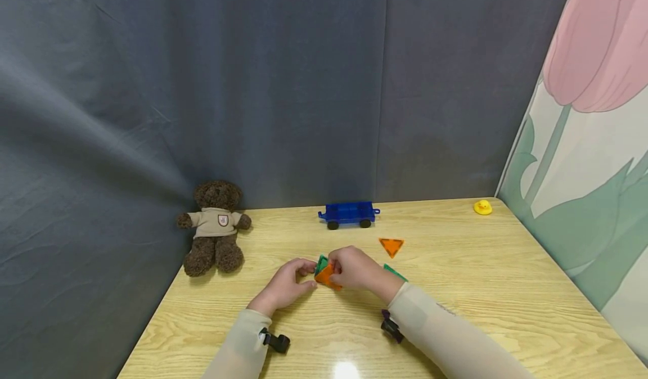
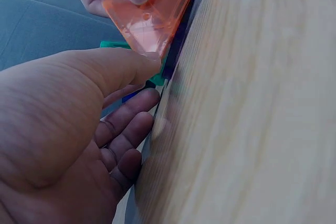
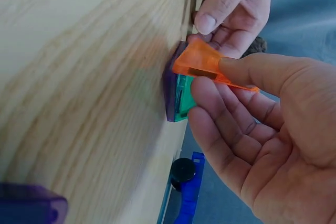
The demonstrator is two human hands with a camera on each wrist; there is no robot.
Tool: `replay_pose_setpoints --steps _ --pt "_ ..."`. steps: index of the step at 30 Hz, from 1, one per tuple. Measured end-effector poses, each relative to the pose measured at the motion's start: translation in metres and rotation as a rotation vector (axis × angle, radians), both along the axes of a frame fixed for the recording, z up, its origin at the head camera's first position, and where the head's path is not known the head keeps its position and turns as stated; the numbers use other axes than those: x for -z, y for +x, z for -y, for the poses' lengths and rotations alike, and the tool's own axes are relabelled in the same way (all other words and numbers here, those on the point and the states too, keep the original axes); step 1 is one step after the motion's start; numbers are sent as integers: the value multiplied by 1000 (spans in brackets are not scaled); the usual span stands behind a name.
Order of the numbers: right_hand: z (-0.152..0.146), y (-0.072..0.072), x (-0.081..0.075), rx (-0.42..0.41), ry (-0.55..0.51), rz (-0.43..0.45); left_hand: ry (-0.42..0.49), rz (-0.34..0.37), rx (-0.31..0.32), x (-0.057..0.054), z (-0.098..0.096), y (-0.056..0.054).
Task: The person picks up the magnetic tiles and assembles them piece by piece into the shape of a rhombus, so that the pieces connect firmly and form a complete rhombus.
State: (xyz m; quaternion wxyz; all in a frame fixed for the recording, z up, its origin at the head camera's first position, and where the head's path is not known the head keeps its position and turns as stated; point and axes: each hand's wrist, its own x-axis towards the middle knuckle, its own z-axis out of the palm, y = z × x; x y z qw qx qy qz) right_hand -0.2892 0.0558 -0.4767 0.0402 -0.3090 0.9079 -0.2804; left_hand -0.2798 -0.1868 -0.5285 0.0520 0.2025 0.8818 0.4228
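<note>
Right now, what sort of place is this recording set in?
Probably a staged tabletop play corner: a wooden table with a teddy bear, blue toy wagon and yellow duck, backed by a grey curtain and tulip-print panel.

Tilted translucent orange triangle tile [image 1: 325, 276]

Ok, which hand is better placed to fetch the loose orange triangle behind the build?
Right, probably. The right hand lies nearest the loose triangle, which sits just beyond it on the table. But it pinches the orange tile, so the left hand, touching the build, would need to steady it first.
</note>
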Motion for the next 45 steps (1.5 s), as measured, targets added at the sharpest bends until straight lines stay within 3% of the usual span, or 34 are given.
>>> replay_pose_setpoints --steps 17,29,45 --pt "2 5 -4 22 -6 14 39 -5 11 -2 -3 1" --pt "3 1 -2 26 -33 30 30 -27 -27 -1 -3 0" --pt "4 -2 5 40 -127 206 45 -27 -37 2 -1 0"
